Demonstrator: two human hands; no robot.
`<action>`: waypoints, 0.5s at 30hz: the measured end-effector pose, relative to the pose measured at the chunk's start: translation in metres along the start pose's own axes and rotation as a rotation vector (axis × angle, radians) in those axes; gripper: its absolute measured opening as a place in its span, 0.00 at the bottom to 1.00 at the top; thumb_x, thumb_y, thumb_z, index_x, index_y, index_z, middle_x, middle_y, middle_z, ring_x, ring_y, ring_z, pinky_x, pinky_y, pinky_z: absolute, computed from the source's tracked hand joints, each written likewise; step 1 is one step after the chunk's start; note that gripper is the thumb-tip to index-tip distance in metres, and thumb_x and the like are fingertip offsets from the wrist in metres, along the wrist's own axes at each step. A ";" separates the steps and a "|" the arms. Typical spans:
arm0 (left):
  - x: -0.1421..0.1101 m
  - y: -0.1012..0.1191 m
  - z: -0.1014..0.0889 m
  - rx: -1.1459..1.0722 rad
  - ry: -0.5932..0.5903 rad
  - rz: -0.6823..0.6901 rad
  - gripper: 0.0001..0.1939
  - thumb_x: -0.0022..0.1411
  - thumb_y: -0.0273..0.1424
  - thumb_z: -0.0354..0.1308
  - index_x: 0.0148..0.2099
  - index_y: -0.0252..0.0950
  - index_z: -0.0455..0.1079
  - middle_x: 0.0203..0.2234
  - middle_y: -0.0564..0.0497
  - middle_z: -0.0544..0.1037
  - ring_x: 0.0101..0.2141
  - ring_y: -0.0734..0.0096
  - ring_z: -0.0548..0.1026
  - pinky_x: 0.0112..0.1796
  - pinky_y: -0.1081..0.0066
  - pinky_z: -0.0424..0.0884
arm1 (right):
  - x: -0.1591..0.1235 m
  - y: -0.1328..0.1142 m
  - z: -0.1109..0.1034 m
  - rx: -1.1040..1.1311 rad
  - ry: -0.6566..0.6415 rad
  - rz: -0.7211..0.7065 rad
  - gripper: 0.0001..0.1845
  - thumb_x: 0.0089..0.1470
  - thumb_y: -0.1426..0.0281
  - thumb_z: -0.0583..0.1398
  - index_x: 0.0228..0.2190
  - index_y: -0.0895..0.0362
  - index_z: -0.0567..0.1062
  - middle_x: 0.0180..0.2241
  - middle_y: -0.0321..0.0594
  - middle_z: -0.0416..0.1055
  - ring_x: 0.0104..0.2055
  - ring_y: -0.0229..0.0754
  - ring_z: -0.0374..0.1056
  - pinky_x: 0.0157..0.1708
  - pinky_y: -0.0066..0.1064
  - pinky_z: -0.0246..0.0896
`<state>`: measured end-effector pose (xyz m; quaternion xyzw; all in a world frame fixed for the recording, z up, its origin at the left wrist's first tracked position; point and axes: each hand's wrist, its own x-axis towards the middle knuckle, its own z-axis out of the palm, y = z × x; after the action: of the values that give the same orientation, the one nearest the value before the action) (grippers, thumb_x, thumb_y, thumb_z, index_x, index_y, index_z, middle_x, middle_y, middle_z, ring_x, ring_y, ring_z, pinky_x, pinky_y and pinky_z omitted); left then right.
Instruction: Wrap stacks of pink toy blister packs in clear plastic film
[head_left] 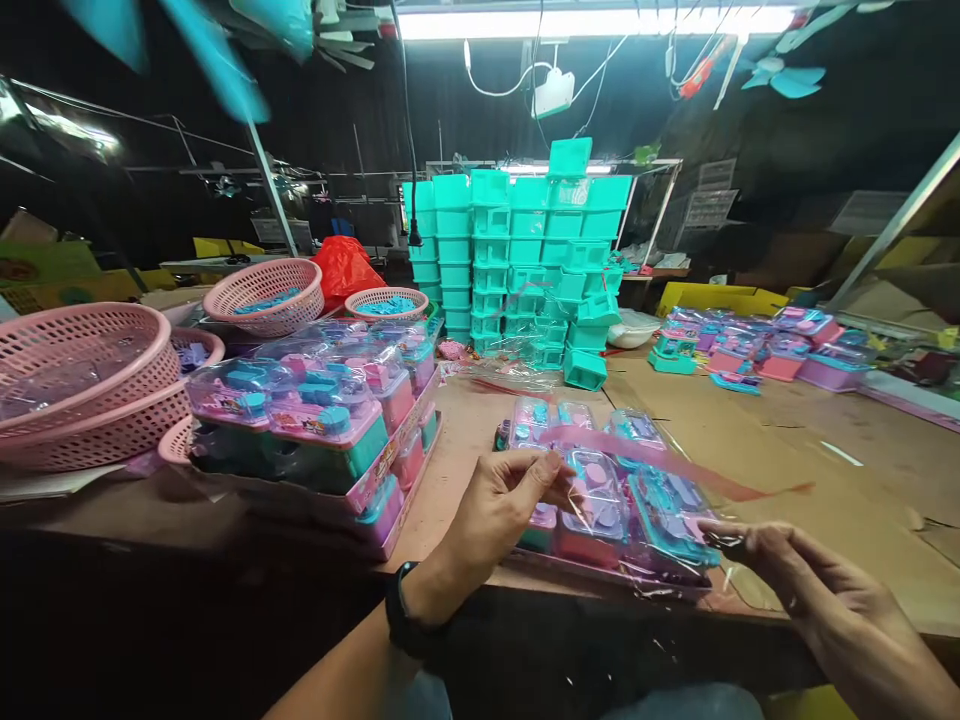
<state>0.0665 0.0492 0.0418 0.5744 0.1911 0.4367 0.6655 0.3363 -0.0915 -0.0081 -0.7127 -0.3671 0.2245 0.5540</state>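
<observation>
Head view: left hand (499, 500) and right hand (780, 565) pinch clear wrap (652, 500) over the toy pack (600, 500) at the table edge (525, 585).

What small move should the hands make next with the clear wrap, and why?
Probably draw the clear wrap down over the toy set: the left hand pinches its near edge, the right hand holds its corner, and the film looks loose above the set.

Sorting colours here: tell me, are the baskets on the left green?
No: the baskets stacked at the left of the table are pink.
</observation>
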 end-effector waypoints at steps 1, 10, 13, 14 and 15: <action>0.002 -0.001 -0.002 -0.050 0.044 0.010 0.23 0.57 0.51 0.70 0.34 0.33 0.81 0.27 0.47 0.85 0.29 0.62 0.84 0.38 0.65 0.81 | -0.001 -0.002 0.001 0.019 0.008 0.023 0.36 0.44 0.34 0.65 0.36 0.52 0.86 0.46 0.47 0.80 0.56 0.55 0.73 0.65 0.37 0.60; 0.002 0.030 -0.021 -0.240 0.232 0.023 0.19 0.49 0.43 0.78 0.33 0.31 0.82 0.24 0.46 0.85 0.25 0.65 0.84 0.31 0.71 0.82 | -0.007 0.014 0.013 0.095 -0.191 0.014 0.34 0.37 0.47 0.75 0.43 0.52 0.83 0.42 0.47 0.81 0.45 0.55 0.78 0.42 0.33 0.78; -0.006 0.036 -0.028 -0.230 0.242 0.011 0.18 0.50 0.42 0.78 0.33 0.30 0.83 0.26 0.44 0.86 0.27 0.63 0.85 0.32 0.72 0.83 | -0.018 0.026 0.025 0.153 -0.152 0.017 0.26 0.40 0.48 0.74 0.36 0.52 0.83 0.31 0.43 0.79 0.34 0.47 0.78 0.31 0.24 0.75; -0.008 0.037 -0.030 -0.230 0.234 0.005 0.18 0.51 0.41 0.78 0.33 0.30 0.83 0.27 0.43 0.86 0.27 0.63 0.85 0.33 0.72 0.83 | -0.022 0.026 0.027 0.181 -0.106 0.010 0.25 0.41 0.47 0.74 0.33 0.53 0.82 0.28 0.42 0.77 0.31 0.44 0.76 0.29 0.21 0.72; -0.010 0.038 -0.032 -0.236 0.226 -0.002 0.17 0.51 0.41 0.78 0.33 0.30 0.83 0.27 0.43 0.86 0.28 0.63 0.86 0.33 0.72 0.84 | -0.024 0.025 0.028 0.219 -0.050 0.015 0.25 0.39 0.47 0.75 0.30 0.53 0.82 0.26 0.42 0.76 0.29 0.43 0.75 0.27 0.19 0.71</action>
<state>0.0234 0.0586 0.0663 0.4392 0.2128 0.5172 0.7031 0.3080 -0.0956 -0.0423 -0.6450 -0.3486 0.2852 0.6173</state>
